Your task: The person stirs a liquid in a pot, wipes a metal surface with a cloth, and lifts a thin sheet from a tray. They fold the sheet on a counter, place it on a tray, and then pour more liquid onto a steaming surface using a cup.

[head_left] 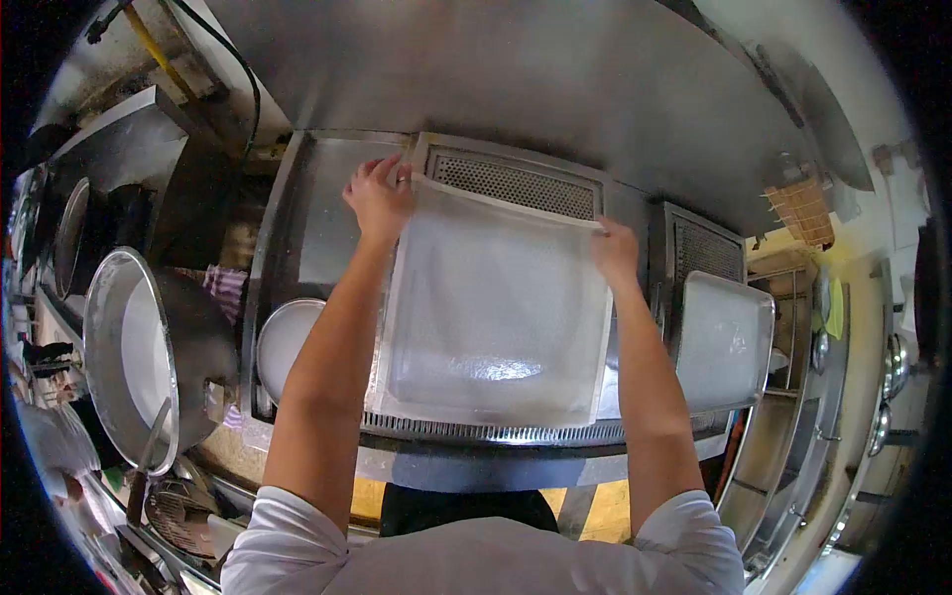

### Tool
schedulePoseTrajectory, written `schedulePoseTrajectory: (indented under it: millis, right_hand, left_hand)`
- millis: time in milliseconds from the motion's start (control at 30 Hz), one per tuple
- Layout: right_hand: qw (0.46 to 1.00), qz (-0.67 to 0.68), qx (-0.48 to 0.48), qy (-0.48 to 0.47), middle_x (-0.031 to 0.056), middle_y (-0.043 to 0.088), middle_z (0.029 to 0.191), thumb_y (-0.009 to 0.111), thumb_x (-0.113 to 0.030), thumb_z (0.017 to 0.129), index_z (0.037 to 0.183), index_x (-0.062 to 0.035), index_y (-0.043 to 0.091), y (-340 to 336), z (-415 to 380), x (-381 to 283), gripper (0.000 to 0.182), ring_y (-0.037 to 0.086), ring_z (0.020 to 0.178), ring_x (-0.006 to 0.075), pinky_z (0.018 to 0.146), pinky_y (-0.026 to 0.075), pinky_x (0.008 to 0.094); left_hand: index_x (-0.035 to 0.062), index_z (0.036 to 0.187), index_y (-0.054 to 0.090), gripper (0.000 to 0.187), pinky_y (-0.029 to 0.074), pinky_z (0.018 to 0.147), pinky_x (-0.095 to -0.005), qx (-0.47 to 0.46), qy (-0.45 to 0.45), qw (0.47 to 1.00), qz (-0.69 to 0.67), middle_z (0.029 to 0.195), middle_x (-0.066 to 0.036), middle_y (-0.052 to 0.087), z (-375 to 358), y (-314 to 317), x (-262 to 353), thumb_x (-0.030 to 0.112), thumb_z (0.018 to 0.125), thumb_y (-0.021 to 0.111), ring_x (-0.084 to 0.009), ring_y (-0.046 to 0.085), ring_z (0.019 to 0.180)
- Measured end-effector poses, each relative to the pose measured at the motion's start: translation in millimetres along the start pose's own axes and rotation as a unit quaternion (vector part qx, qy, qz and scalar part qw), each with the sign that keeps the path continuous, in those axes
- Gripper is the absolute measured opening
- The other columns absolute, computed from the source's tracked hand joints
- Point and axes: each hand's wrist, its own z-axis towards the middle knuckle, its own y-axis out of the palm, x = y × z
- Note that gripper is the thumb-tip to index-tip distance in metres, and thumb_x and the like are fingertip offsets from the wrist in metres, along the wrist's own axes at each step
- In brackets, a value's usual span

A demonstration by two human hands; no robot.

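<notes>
A thin, translucent white cloth (501,307) with a wet shine is spread in front of me over a metal steamer top. My left hand (380,203) is at its far left corner, fingers closed on the edge. At the far right corner, my right hand (617,253) pinches the same cloth. Beyond the cloth's far edge shows a perforated metal steamer plate (516,183). The cloth hides the rest of that plate and whatever lies under it.
On the right, another white-covered tray (726,342) lies by a second perforated plate (708,250). A large metal pot (203,327) with white liquid and a ladle handle stands left, near a round white-filled bowl (288,342). A metal backsplash (496,79) rises behind; a wicker basket (799,211) hangs right.
</notes>
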Motion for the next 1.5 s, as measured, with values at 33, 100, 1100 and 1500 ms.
schedulePoseTrajectory:
  millis: [33, 100, 1100, 1500]
  right_hand:
    - [0.997, 0.041, -0.058, 0.035, 0.0128, 0.071, 0.087, 0.064, -0.014, 0.089, 0.142, -0.0062, 0.057, 5, 0, 2, 0.054, 0.067, 0.069, 0.0233, 0.058, 0.053, 0.0378]
    - [0.978, 0.089, -0.151, 0.115, 0.0100, 0.069, 0.078, 0.062, -0.012, 0.091, 0.153, -0.0036, 0.043, -10, -15, -32, 0.065, 0.062, 0.055, 0.0171, 0.045, 0.048, 0.0328]
    - [0.793, 0.338, -0.500, 0.074, 0.0060, 0.064, 0.073, 0.066, -0.017, 0.095, 0.123, -0.0061, 0.060, 84, -184, -240, 0.030, 0.058, 0.054, 0.0123, 0.044, 0.044, 0.0307]
    - [0.860, 0.219, -0.452, -0.088, 0.0129, 0.073, 0.091, 0.065, -0.013, 0.094, 0.119, -0.0009, 0.067, 14, -265, -214, 0.028, 0.069, 0.085, 0.0211, 0.077, 0.055, 0.0368]
  left_hand:
    - [0.0175, 0.116, 0.076, 0.030, 0.035, 0.106, -0.0559, 0.003, 0.008, 1.000, -0.005, 0.121, -0.010, 0.068, 1, 0, 0, 0.030, 0.090, 0.069, -0.0311, 0.060, 0.118]
    - [0.0172, 0.119, 0.075, 0.031, 0.035, 0.106, -0.0559, 0.001, 0.026, 1.000, -0.009, 0.121, -0.011, 0.067, 0, -3, 3, 0.027, 0.090, 0.069, -0.0318, 0.059, 0.118]
    - [0.0311, 0.153, 0.048, 0.055, 0.018, 0.121, -0.0678, -0.261, 0.201, 0.915, 0.232, 0.162, -0.019, 0.036, 3, -33, -13, 0.024, 0.099, 0.049, -0.0403, 0.027, 0.153]
    - [0.0043, 0.128, 0.060, 0.049, 0.048, 0.098, -0.0532, -0.343, 0.214, 0.911, 0.087, 0.119, -0.021, 0.065, -110, -145, 16, 0.012, 0.080, 0.065, -0.0396, 0.060, 0.114]
